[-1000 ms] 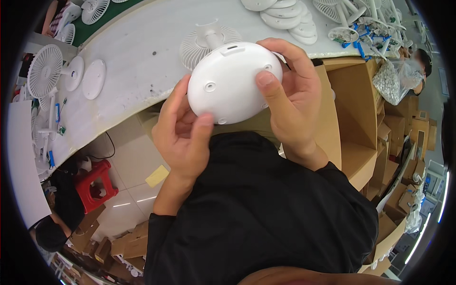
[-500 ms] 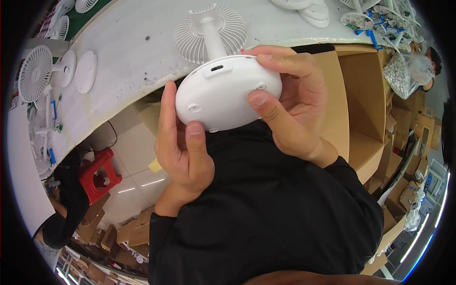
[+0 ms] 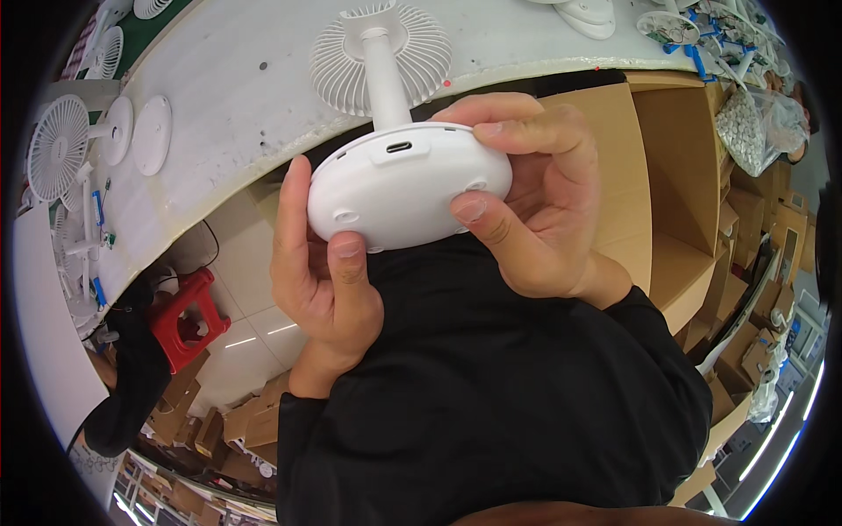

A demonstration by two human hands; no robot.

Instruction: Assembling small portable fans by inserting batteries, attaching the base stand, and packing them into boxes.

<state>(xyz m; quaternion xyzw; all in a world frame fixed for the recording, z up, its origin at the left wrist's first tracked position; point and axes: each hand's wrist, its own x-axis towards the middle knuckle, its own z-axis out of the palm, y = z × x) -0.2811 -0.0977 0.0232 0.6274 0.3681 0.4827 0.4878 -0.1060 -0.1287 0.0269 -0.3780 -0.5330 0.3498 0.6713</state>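
Note:
Between my hands is a white desk fan (image 3: 408, 188), its round base tilted toward me. A charging port sits in the rim of the base, and small round feet show on the underside. My left hand (image 3: 324, 276) grips the left side, thumb on the underside and fingers along the edge. My right hand (image 3: 539, 197) holds the right side, thumb pressed near a foot and fingers over the upper rim. From the far side of the base a stem leads to the ribbed fan head (image 3: 381, 61), which is over the worktable (image 3: 237, 114).
On the table's left are another white fan (image 3: 60, 149) and a loose round base plate (image 3: 153, 136). Fan parts with blue pieces (image 3: 702, 44) crowd the far right. An open cardboard box (image 3: 671, 158) stands at my right; a red stool (image 3: 187, 322) is on the floor at left.
The base has tipped so its port rim faces me more and the underside shows less. It has shifted slightly left and down, with both hands still on it.

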